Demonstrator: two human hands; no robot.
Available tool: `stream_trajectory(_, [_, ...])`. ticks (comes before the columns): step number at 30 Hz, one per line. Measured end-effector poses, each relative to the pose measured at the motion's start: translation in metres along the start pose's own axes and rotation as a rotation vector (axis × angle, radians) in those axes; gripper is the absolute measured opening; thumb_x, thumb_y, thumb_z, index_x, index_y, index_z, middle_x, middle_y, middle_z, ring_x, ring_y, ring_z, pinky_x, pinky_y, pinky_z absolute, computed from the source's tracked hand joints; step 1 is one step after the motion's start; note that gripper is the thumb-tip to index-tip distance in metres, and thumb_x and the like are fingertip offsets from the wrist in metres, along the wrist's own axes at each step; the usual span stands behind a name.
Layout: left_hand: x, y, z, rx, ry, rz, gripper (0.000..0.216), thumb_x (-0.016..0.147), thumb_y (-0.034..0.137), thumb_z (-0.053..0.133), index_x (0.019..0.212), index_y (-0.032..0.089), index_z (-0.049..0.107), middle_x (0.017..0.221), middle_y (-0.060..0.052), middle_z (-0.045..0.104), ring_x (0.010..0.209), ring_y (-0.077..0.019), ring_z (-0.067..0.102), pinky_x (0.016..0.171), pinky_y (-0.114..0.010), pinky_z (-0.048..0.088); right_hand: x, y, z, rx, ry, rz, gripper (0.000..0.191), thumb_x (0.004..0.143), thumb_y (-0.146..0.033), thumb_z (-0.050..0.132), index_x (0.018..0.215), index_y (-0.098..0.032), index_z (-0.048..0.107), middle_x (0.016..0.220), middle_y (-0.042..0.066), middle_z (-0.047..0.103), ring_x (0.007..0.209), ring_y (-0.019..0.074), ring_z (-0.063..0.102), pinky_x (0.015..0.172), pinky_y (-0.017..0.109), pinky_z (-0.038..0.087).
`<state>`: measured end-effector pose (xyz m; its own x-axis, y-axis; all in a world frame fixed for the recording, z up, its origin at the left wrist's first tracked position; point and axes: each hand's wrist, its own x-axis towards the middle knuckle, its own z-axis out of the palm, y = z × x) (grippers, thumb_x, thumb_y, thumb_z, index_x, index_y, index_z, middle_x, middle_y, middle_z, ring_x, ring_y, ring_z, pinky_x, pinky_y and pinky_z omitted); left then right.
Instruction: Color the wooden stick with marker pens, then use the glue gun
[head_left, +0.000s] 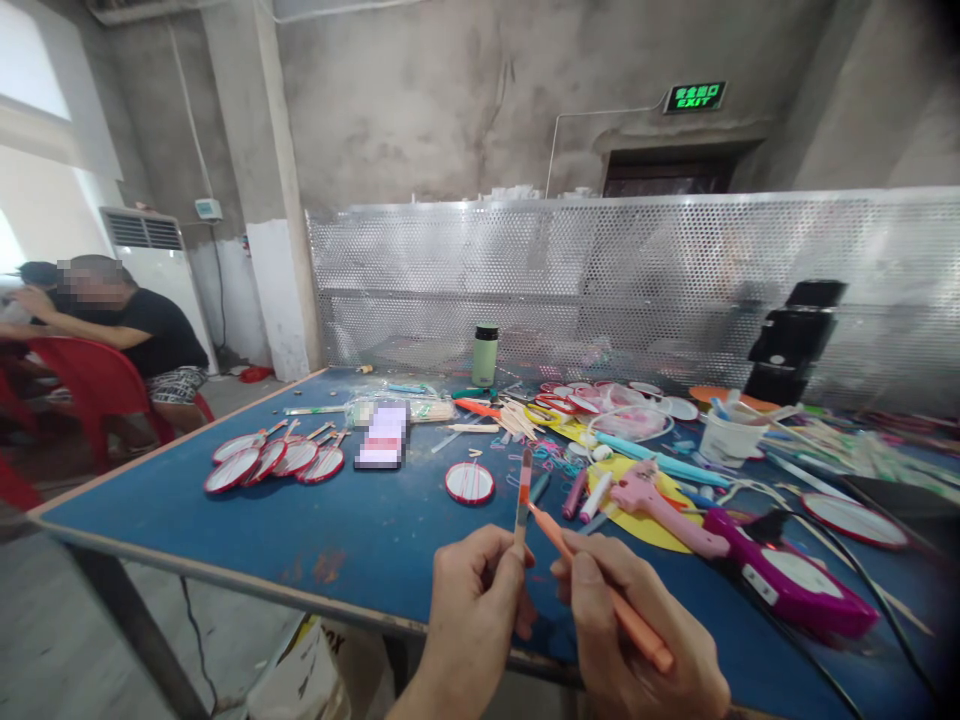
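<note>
Lower centre: left hand (pixel 469 600) is pinching the stick (pixel 523 495), ideally steady, while right hand (pixel 630 640) is holding the orange pen (pixel 551 535) lightly against it.

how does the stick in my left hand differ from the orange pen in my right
The flat stick stands nearly upright in the left hand; the orange pen slants across the right hand. The flat stick is thin and mostly pale with an orange patch; the orange pen is thicker, rounder and orange all over. Both are pinched in fingers over the blue table, and the pen's tip meets the stick.
</note>
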<state>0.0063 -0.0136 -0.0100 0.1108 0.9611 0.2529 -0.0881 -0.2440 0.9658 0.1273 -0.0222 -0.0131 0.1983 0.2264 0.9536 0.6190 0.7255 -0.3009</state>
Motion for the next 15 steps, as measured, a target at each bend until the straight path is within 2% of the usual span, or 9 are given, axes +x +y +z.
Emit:
stream_trajectory(6, [-0.0004, 0.0005, -0.0004, -0.006, 0.001, -0.001, 0.036, 0.089, 0.045, 0.054, 0.072, 0.014, 0.063, 0.046, 0.003, 0.05, 0.043, -0.0101, 0.043, 0.046, -0.021, 0.03, -0.0009, 0.0007, 0.0015, -0.011, -0.007, -0.047, 0.018, 0.084, -0.008, 0.066, 0.097, -0.02, 0.072, 0.081, -0.001, 0.073, 0.065, 0.014, 0.071, 0.065, 0.022, 0.059])
stream_trajectory(11, [-0.001, -0.0017, -0.0005, -0.011, 0.003, -0.003, 0.034, 0.09, 0.044, 0.053, 0.076, 0.014, 0.064, 0.047, 0.002, 0.053, 0.043, -0.0103, 0.044, 0.046, -0.021, 0.03, 0.0026, -0.0024, 0.0026, -0.025, 0.026, 0.021, 0.014, 0.087, -0.01, 0.064, 0.095, -0.02, 0.071, 0.075, -0.002, 0.072, 0.057, 0.0113, 0.068, 0.06, 0.019, 0.057])
stream_trajectory(15, [-0.0004, -0.0035, -0.0006, -0.007, 0.0, 0.004, 0.034, 0.091, 0.043, 0.053, 0.075, 0.014, 0.063, 0.047, 0.003, 0.051, 0.043, -0.0098, 0.044, 0.046, -0.021, 0.031, 0.0059, -0.004, 0.003, 0.013, -0.038, -0.026, 0.016, 0.087, -0.008, 0.063, 0.096, -0.019, 0.07, 0.074, -0.002, 0.07, 0.054, 0.0093, 0.065, 0.055, 0.017, 0.055])
